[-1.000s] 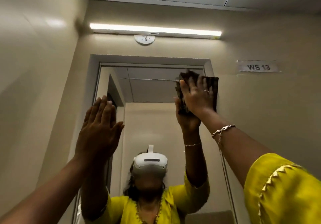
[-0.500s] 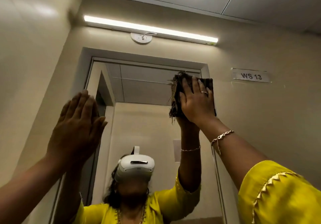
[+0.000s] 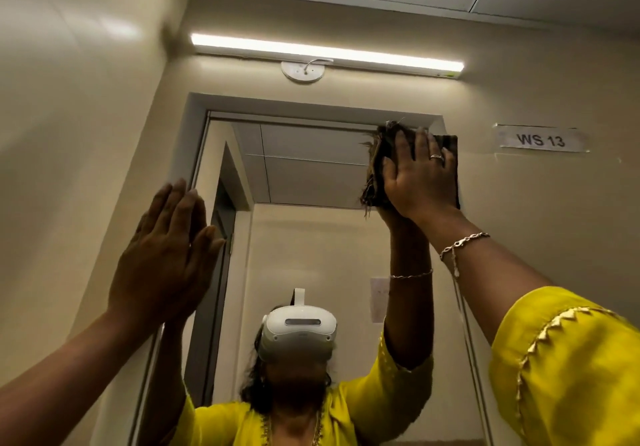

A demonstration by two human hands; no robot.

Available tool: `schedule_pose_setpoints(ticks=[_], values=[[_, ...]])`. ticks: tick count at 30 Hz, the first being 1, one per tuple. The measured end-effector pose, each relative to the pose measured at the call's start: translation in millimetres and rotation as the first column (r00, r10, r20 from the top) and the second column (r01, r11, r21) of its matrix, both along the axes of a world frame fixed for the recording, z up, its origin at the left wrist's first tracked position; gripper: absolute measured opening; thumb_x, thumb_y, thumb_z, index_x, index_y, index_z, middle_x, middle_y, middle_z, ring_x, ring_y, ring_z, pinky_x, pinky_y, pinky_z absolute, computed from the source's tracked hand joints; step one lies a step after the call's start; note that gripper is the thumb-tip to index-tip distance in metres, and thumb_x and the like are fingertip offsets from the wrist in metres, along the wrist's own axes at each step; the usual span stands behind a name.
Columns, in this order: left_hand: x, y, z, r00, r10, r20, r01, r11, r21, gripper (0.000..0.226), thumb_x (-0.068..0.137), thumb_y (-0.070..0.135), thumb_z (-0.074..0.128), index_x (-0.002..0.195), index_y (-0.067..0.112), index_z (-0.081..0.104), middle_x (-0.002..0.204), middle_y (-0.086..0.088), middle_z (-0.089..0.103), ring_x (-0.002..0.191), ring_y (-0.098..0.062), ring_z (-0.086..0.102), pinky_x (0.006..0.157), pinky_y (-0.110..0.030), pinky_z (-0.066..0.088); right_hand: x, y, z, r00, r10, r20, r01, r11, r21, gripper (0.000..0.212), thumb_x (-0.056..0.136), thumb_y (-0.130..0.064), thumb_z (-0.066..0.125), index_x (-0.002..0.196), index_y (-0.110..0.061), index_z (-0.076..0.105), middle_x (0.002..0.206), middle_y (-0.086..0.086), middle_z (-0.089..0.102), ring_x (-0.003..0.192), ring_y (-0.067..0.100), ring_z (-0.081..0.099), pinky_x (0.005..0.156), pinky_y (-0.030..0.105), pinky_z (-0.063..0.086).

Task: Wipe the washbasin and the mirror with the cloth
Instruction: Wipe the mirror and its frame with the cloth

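Your R hand (image 3: 419,175), fingers straight, presses the cloth (image 3: 375,168) flat on the mirror (image 3: 304,175) at its top-right corner, so the bare glass lies left & down of it, w/ your L hand (image 3: 166,255) open-palmed at the mirror's left edge, in a narrow beige room.

lit tube light (image 3: 327,51); "ws 13" wall label (image 3: 541,140)

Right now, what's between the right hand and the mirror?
The dark cloth: the right hand presses it flat against the mirror at its top right corner. Head view shows it.
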State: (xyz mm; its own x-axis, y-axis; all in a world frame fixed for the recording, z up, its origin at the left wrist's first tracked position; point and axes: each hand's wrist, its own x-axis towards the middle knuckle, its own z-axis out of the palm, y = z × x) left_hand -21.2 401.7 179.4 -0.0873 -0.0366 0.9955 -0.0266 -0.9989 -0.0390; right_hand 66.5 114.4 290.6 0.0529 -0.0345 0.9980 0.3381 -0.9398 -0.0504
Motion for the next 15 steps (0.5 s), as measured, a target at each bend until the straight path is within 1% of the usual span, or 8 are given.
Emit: schedule_pose_setpoints(ticks=[3,7,9,11,13,15], values=[[-1.6,-2.0,-0.7,0.999,-0.049,0.024,0.049,0.999,-0.014,0.074,0.083,0.053,0.019,0.139,0.006,0.027,0.150,-0.010,0.023,0.138,-0.019,0.011,0.106,-0.039,0.020,-1.4,3.6,1.7,0.999,0.023,0.025,-0.024,0.999,0.026,0.069,0.084,-0.044,0.011,0.146,-0.016,0.020,0.154,0.019,0.014,0.142,0.032,0.012,0.114,0.045,0.006],[1.2,-0.5,0.4,0.995,-0.084,0.048,0.085,0.996,-0.025,0.071,0.084,0.051,0.020,0.139,0.006,0.028,0.149,-0.011,0.025,0.138,-0.019,0.014,0.108,-0.038,0.020,-4.6,17.4,-0.9,0.998,0.066,0.013,-0.067,0.995,0.077,0.072,0.082,-0.044,0.008,0.147,-0.015,0.018,0.155,0.018,0.010,0.143,0.032,0.007,0.114,0.046,0.005],[1.8,1.6,0.8,0.993,-0.096,0.063,0.098,0.995,-0.033,0.069,0.085,0.049,0.020,0.139,0.006,0.028,0.149,-0.011,0.025,0.137,-0.017,0.014,0.109,-0.038,0.020,-8.6,29.9,-1.0,0.997,0.079,0.009,-0.079,0.993,0.087,0.071,0.084,-0.045,0.009,0.147,-0.015,0.017,0.155,0.018,0.009,0.143,0.033,0.007,0.114,0.045,0.006],[2.2,2.2,0.6,0.990,-0.117,0.074,0.121,0.992,-0.046,0.068,0.085,0.048,0.020,0.139,0.007,0.027,0.150,-0.009,0.023,0.137,-0.015,0.012,0.108,-0.037,0.022,-13.2,43.7,-1.4,0.997,0.080,0.010,-0.081,0.994,0.069,0.062,0.092,-0.043,0.014,0.148,-0.014,0.016,0.155,0.019,0.007,0.143,0.033,0.007,0.114,0.045,0.006],[2.5,1.9,0.3,0.988,-0.130,0.086,0.135,0.990,-0.047,0.068,0.085,0.047,0.020,0.140,0.008,0.026,0.150,-0.005,0.020,0.136,-0.013,0.011,0.106,-0.036,0.023,-18.1,59.5,-1.3,0.996,0.093,0.017,-0.094,0.995,0.038,0.056,0.098,-0.039,0.022,0.148,-0.014,0.014,0.155,0.019,0.006,0.143,0.033,0.006,0.114,0.045,0.005],[3.1,1.4,0.5,0.987,-0.135,0.089,0.140,0.989,-0.042,0.067,0.085,0.047,0.019,0.140,0.010,0.025,0.148,0.001,0.016,0.136,-0.012,0.010,0.105,-0.035,0.023,-23.6,76.0,-1.4,0.994,0.109,0.027,-0.109,0.994,0.017,0.056,0.098,-0.038,0.024,0.148,-0.013,0.014,0.155,0.019,0.006,0.143,0.033,0.005,0.114,0.045,0.005]])
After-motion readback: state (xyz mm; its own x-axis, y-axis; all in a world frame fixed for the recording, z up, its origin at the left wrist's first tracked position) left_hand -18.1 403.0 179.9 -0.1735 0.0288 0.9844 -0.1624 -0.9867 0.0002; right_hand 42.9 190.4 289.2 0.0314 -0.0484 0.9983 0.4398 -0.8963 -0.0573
